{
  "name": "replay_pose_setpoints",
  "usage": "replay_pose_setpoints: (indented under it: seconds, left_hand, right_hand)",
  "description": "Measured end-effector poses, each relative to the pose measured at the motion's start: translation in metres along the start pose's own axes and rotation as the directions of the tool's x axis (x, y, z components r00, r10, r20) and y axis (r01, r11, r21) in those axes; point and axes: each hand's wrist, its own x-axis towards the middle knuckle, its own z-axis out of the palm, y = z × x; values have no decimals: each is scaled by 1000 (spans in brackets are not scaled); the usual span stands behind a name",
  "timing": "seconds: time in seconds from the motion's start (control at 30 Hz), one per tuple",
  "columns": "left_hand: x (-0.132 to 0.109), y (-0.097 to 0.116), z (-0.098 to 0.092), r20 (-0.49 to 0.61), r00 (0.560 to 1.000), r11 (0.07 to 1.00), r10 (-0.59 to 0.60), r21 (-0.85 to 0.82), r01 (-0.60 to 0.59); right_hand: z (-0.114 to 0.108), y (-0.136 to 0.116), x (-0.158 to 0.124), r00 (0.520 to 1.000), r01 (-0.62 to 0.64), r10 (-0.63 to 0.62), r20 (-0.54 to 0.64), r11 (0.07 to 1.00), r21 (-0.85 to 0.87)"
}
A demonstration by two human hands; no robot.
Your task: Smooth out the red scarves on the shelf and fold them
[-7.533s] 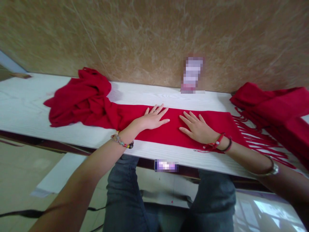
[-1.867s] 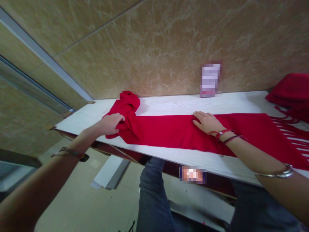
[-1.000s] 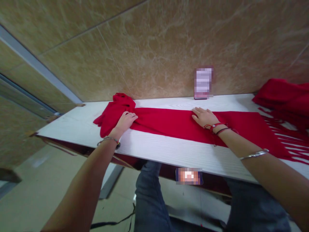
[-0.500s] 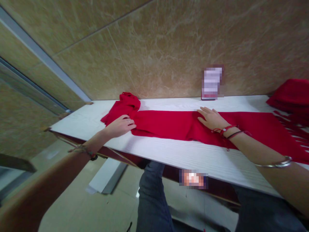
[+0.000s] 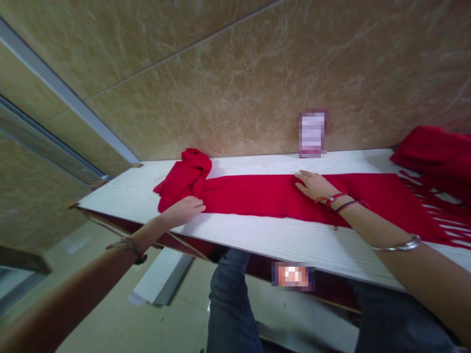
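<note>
A red scarf (image 5: 253, 195) stretches lengthwise along a white tabletop, its fringe spread at the right end and its left end bunched in a loose heap. At the near edge beside that heap, my left hand (image 5: 185, 210) has its fingers closed on the scarf's edge; the fingertips are partly hidden. My right hand (image 5: 313, 187) rests palm down on the middle of the scarf, fingers stretched out and touching the cloth. The long part between my hands lies mostly flat.
More red fringed cloth (image 5: 434, 149) is piled at the table's right end. A small blurred card (image 5: 312, 135) stands against the marbled wall (image 5: 243, 88). The white table (image 5: 235, 235) has its front edge above my legs, and a long pale box (image 5: 158, 282) lies on the floor.
My left hand has come toward the table's front edge, drawing the scarf's near edge straighter. Creases between my hands have smoothed out. My right hand stays flat on the scarf.
</note>
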Motion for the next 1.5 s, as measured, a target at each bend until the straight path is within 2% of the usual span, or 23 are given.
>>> replay_pose_setpoints:
  seconds: [0.07, 0.17, 0.27, 0.33, 0.4, 0.47, 0.53, 0.6, 0.7, 0.77, 0.83, 0.97, 1.07, 1.23, 1.3, 1.37, 1.5]
  left_hand:
    - [-3, 4, 6, 33, 999, 999, 36, 6, -37]
    - [-5, 1, 8, 22, 999, 998, 42, -44, -41]
    - [2, -2, -2, -6, 1000, 990, 29, -135, -29]
    - [13, 1, -14, -10, 1000, 984, 9, -180, -11]
    - [30, 10, -24, -19, 1000, 974, -24, -225, 19]
    - [52, 24, -29, -46, 996, 953, -79, -297, 62]
    - [73, 39, -29, -54, 991, 923, -126, -373, 97]
    - [88, 53, -22, -33, 986, 883, -164, -451, 132]
    - [96, 64, -8, 95, 984, 843, -148, -508, 176]
    - [94, 65, 0, 161, 977, 831, -139, -518, 203]
    - [89, 64, 4, 182, 974, 824, -136, -525, 213]
    - [84, 61, 3, 174, 973, 816, -149, -535, 221]
    - [89, 57, -1, 147, 978, 810, -151, -548, 207]
    - [121, 55, -12, 24, 964, 811, -263, -536, 235]
    - [136, 61, -13, 35, 952, 792, -305, -546, 274]
    - [148, 69, -10, 80, 951, 766, -298, -575, 288]
    - [153, 79, -1, 84, 948, 735, -308, -612, 293]
  right_hand:
    - [0, 0, 0, 1000, 14, -14, 8, 1000, 12]
    - [-2, 1, 0, 999, 23, -23, 23, 1000, 19]
    - [-6, -1, -1, 1000, 20, -20, 4, 1000, 11]
    - [-10, -7, -3, 997, 54, -54, -64, 998, 13]
    - [-15, -18, -5, 978, 159, -152, -145, 986, 41]
    - [-19, -32, -9, 938, 320, -300, -173, 942, 99]
    - [-21, -46, -13, 891, 452, -439, -111, 877, 164]
    - [-21, -56, -17, 858, 501, -513, 3, 839, 211]
    - [-19, -59, -20, 839, 490, -527, 133, 839, 235]
    - [-19, -57, -20, 831, 488, -531, 165, 839, 241]
    - [-18, -53, -18, 823, 489, -537, 185, 835, 251]
    - [-17, -50, -17, 818, 490, -544, 188, 829, 270]
    - [-17, -53, -19, 823, 496, -542, 170, 831, 251]
    - [-17, -57, -24, 829, 502, -537, 157, 837, 218]
    - [-16, -57, -25, 837, 496, -531, 133, 838, 227]
    - [-16, -55, -26, 848, 482, -518, 109, 841, 247]
    - [-24, -49, -30, 836, 522, -549, 2, 796, 307]
